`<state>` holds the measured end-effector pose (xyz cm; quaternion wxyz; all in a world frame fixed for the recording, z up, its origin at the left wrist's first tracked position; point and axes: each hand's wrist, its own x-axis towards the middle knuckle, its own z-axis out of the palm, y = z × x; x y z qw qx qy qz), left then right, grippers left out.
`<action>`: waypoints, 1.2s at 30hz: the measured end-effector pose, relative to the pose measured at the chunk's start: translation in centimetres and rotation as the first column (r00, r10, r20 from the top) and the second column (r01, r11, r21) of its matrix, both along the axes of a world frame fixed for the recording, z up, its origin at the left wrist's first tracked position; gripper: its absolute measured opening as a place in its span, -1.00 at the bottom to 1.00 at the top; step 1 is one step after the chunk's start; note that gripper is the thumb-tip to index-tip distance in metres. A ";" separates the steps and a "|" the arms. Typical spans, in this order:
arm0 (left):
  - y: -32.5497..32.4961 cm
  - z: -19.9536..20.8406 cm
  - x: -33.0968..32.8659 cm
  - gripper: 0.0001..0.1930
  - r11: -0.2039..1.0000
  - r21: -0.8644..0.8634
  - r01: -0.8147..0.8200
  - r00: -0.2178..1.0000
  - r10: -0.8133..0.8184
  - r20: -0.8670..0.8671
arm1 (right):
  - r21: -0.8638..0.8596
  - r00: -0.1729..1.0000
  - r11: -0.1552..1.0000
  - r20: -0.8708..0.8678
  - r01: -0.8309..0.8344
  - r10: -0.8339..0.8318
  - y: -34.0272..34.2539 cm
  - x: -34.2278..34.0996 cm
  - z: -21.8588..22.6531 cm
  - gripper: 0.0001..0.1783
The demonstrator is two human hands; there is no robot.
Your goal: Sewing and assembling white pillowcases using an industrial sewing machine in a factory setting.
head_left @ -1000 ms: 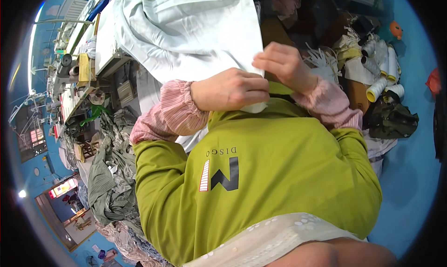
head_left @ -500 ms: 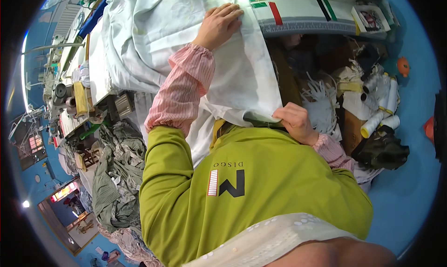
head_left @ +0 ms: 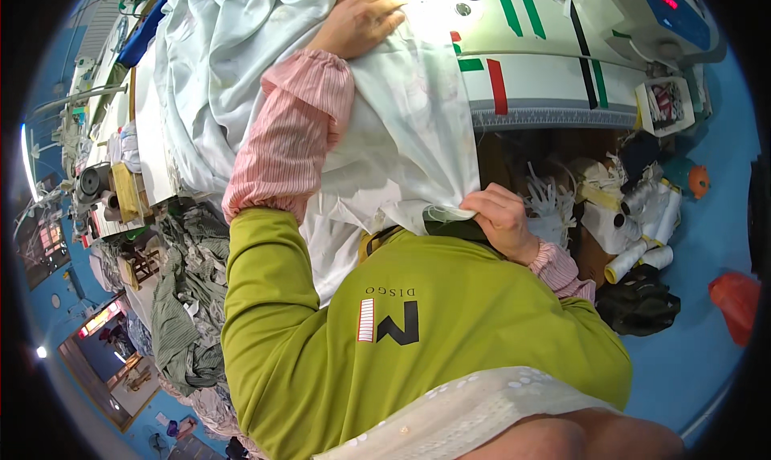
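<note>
Matt, creased white cloth (head_left: 385,139) lies on the glossy table (head_left: 546,83).

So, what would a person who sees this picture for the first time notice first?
First, the big pale cloth spread across the table at the top. The left hand presses it flat near the sewing machine, and the right hand pinches its lower edge close to the body. At the right, white thread cones lie in a heap.
</note>
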<state>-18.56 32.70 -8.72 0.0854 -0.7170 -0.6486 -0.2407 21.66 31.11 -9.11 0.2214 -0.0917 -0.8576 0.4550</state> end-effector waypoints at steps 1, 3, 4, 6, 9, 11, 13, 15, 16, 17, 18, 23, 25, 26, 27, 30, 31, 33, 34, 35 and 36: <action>0.9 1.1 -1.1 -0.73 0.989 -0.091 0.113 0.991 -0.119 -0.067 | 0.008 1.000 1.000 -0.002 0.021 -0.021 0.4 -0.4 0.2 -0.69; 1.9 1.8 -2.6 -0.79 0.959 -0.194 0.206 0.966 -0.231 -0.117 | 0.015 1.000 1.000 -0.008 0.024 -0.024 1.4 -1.8 0.0 -0.69; 2.4 2.1 -3.0 -0.81 0.965 -0.188 0.185 0.981 -0.192 -0.019 | 0.024 0.999 0.999 -0.021 0.031 -0.030 1.9 -2.5 0.0 -0.68; 2.3 2.3 -4.2 -0.82 0.975 -0.178 0.130 0.981 -0.100 0.167 | 0.041 0.999 0.999 -0.031 0.022 -0.021 2.5 -4.0 0.5 -0.66; 2.9 0.9 -5.6 -0.73 0.996 -0.068 0.054 0.997 -0.050 0.057 | 0.092 0.999 0.995 -0.047 0.030 -0.026 3.5 -5.8 0.6 -0.62; 3.5 1.3 -6.5 -0.85 0.992 0.092 0.082 0.995 -0.076 -0.062 | 0.150 0.998 0.988 -0.061 0.040 -0.031 4.1 -6.8 0.6 -0.57; 5.4 2.2 -6.8 -0.91 0.961 0.272 -0.051 0.998 0.060 -0.026 | 0.201 0.997 0.979 -0.061 0.047 -0.035 4.5 -7.6 1.6 -0.57; 8.6 3.8 -6.9 -0.87 0.875 0.444 -0.190 0.970 0.097 0.224 | 0.232 0.999 0.972 -0.037 0.038 -0.031 4.5 -8.0 2.0 -0.57; 10.2 3.9 -8.3 -0.90 0.864 0.442 -0.240 0.967 0.174 0.185 | 0.248 0.999 0.969 -0.048 0.014 -0.003 4.3 -8.4 2.2 -0.57; 12.2 4.3 -8.5 -0.83 0.892 0.338 -0.299 0.945 0.230 0.231 | 0.244 1.000 0.970 -0.011 0.007 -0.004 4.4 -8.4 2.1 -0.58; 14.0 5.2 -8.2 -0.75 0.911 0.226 -0.345 0.920 0.281 0.273 | 0.238 1.000 0.971 0.028 0.007 -0.014 4.5 -8.3 2.1 -0.59; 18.5 3.9 -14.7 -0.71 0.809 0.011 -0.588 0.809 0.588 0.013 | 0.249 0.999 0.969 0.048 -0.001 -0.011 4.0 -9.0 2.5 -0.62; 18.0 2.1 -18.7 -0.70 0.821 0.024 -0.571 0.800 0.549 0.243 | 0.247 0.999 0.969 0.051 -0.004 -0.009 4.3 -9.3 2.3 -0.62; 16.6 1.9 -19.5 -0.70 0.769 0.321 -0.553 0.802 0.387 0.454 | 0.247 0.998 0.969 0.065 0.008 -0.025 4.2 -9.1 2.3 -0.63; 13.8 4.1 -23.0 -0.68 0.738 0.318 -0.596 0.765 0.401 0.504 | 0.233 0.999 0.973 0.050 -0.006 -0.005 3.9 -9.3 2.6 -0.63; 6.9 12.2 -25.1 -0.74 0.688 0.601 -0.406 0.636 -0.259 0.727 | 0.231 0.996 0.972 0.059 0.045 -0.061 4.6 -9.0 2.8 -0.63; 4.8 13.8 -22.1 -0.76 0.673 0.529 -0.517 0.476 -0.288 0.831 | 0.252 0.992 0.963 0.066 0.090 -0.110 4.9 -8.6 2.4 -0.63; -6.5 16.9 -22.4 -0.83 0.615 0.545 -0.569 0.486 -0.283 0.827 | 0.254 0.996 0.965 0.038 0.069 -0.081 4.3 -8.8 2.4 -0.64; -10.4 17.1 -22.5 -0.89 0.562 0.513 -0.649 0.429 -0.286 0.857 | 0.243 0.998 0.969 0.021 0.047 -0.053 4.2 -9.0 2.4 -0.64; -13.7 16.7 -22.6 -0.85 0.583 0.545 -0.602 0.470 -0.293 0.833 | 0.245 0.998 0.968 0.005 0.053 -0.056 4.1 -9.1 2.3 -0.64; -16.0 15.2 -22.5 -0.80 0.608 0.571 -0.552 0.495 -0.312 0.811 | 0.252 0.997 0.965 -0.001 0.069 -0.071 4.1 -8.9 2.3 -0.64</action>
